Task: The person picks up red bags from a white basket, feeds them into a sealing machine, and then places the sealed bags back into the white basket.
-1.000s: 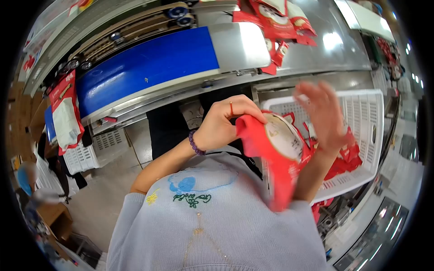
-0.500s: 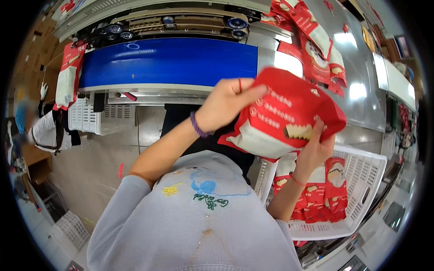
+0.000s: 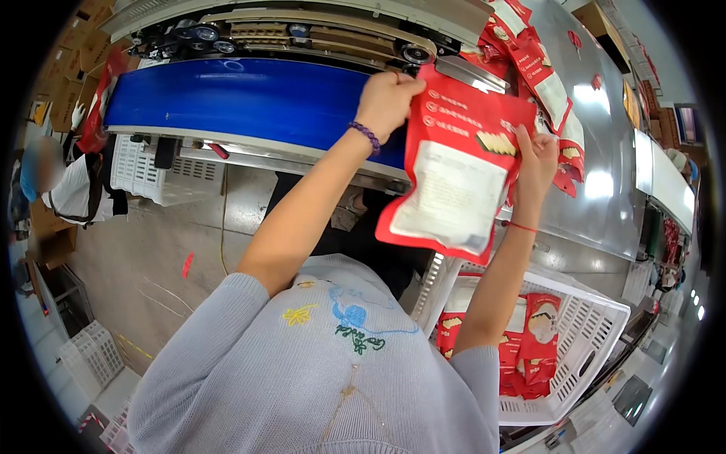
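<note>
A red and white food pouch (image 3: pixel 458 188) hangs upright between my hands, its printed side facing me. My left hand (image 3: pixel 387 102) pinches the pouch's upper left corner, near the machine's edge. At the upper right edge my right hand (image 3: pixel 538 157) grips it with closed fingers. The pouch's lower part hangs free over the gap between the machine and a white crate. Behind it lies the blue conveyor belt (image 3: pixel 249 106), with the sealing machine's rollers and bands (image 3: pixel 318 41) above.
Several similar pouches lie piled on the metal table (image 3: pixel 594 204) at upper right. A white plastic crate (image 3: pixel 597 299) below my right arm holds more pouches. Another pouch (image 3: pixel 97 113) is at the belt's left end, close to a person (image 3: pixel 79 185). A white basket (image 3: pixel 162 174) stands under the belt.
The pouch has gone from tilted and bulging to hanging nearly upright. Both hands have risen towards the machine, still gripping it. The pouch at the belt's left end has shifted further left.
</note>
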The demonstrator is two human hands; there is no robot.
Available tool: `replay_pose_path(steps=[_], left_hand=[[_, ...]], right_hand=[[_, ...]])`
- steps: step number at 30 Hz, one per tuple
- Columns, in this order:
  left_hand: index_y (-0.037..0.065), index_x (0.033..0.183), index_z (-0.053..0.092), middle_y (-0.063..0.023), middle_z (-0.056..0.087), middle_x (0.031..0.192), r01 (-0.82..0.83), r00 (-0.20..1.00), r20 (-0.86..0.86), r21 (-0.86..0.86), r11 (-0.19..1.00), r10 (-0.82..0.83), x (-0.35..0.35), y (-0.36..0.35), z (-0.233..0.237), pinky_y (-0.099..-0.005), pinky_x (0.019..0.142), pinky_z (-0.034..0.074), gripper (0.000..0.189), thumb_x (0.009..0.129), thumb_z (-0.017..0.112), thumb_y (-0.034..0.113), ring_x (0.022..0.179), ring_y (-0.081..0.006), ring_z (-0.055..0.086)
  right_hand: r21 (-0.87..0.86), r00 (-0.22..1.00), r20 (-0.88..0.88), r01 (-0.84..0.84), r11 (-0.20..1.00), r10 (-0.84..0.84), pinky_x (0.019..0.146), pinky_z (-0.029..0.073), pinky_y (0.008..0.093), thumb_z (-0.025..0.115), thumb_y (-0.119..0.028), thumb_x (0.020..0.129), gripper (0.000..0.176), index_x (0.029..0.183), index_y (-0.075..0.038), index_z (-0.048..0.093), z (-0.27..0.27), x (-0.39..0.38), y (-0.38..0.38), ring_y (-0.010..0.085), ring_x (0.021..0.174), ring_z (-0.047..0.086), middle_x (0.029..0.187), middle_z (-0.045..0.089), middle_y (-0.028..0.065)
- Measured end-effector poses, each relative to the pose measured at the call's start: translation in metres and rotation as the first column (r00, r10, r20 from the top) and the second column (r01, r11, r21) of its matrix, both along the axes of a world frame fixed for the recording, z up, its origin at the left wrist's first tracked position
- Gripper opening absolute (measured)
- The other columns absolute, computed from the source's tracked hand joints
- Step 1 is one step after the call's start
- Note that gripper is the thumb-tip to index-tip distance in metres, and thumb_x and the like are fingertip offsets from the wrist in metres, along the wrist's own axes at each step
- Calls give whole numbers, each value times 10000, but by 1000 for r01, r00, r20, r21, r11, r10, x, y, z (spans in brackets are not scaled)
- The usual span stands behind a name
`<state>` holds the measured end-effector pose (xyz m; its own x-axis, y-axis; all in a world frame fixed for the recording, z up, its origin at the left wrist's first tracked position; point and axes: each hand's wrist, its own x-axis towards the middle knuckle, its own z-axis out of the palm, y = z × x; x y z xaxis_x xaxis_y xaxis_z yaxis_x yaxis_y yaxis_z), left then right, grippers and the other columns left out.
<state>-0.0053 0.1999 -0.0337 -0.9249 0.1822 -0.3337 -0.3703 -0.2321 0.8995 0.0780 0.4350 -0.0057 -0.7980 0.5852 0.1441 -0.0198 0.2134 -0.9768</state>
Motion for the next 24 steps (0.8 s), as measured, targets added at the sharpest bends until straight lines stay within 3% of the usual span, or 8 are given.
replay_pose_path(steps=[1,3,5,6,7,11,17,24], left_hand=[[-12,835,694,-67,642,656,-27,997,-77,-90,996,20,-9,-11,-7,-282,530,451,235,836,673,222,540,-135,569],[-21,901,674,-8,592,649,-108,969,-243,-225,968,51,-21,-23,-12,-219,441,361,216,869,676,193,514,-53,481],[-43,912,689,-39,657,743,-78,943,-330,-325,942,-36,-16,-33,-13,-226,560,444,257,864,683,209,629,-71,553],[10,857,719,-140,694,751,-9,954,-286,-319,948,-87,-12,-35,-20,-321,664,501,309,832,665,313,697,-232,668],[10,855,723,-141,696,759,43,953,-271,-327,944,-137,-5,-35,-15,-318,678,504,299,822,673,304,712,-239,672],[12,844,726,-146,694,756,135,968,-178,-220,966,-176,9,-5,-8,-330,683,506,284,810,678,290,705,-242,670],[23,774,717,-155,684,735,-62,965,-262,-287,956,-16,-18,9,-29,-356,661,511,288,813,678,306,696,-281,666],[2,863,700,-96,679,659,2,973,-209,-418,908,-99,-15,-69,-4,-311,567,507,440,892,584,426,500,-192,639]], right_hand=[[36,1000,8,-26,999,26,540,262,189,730,-113,845,310,785,-80,427,0,-9,-8,21,598,298,655,369,-69],[30,995,-78,-58,998,60,553,265,191,731,-124,844,331,760,-86,412,-1,-18,-25,34,616,301,677,347,-64],[203,998,-55,19,979,-8,562,278,206,732,-132,844,358,728,-93,395,-1,-1,-34,52,633,296,696,320,-59],[272,995,-56,95,958,-83,567,286,222,734,-139,842,387,703,-95,375,3,12,-41,67,639,282,698,303,-57],[169,992,-85,109,980,-95,559,283,211,724,-108,849,389,711,-107,360,0,24,-40,52,629,286,688,315,-62],[20,971,-151,190,982,-185,553,289,193,700,-35,856,401,720,-129,334,5,44,-26,32,614,282,673,324,-70],[384,987,40,130,914,-157,582,327,220,742,-165,837,348,712,-77,429,16,13,-17,57,649,346,688,396,-53],[153,999,17,-45,987,43,547,302,229,758,-175,817,411,667,-104,382,-11,-35,-44,61,610,316,657,358,-60]])
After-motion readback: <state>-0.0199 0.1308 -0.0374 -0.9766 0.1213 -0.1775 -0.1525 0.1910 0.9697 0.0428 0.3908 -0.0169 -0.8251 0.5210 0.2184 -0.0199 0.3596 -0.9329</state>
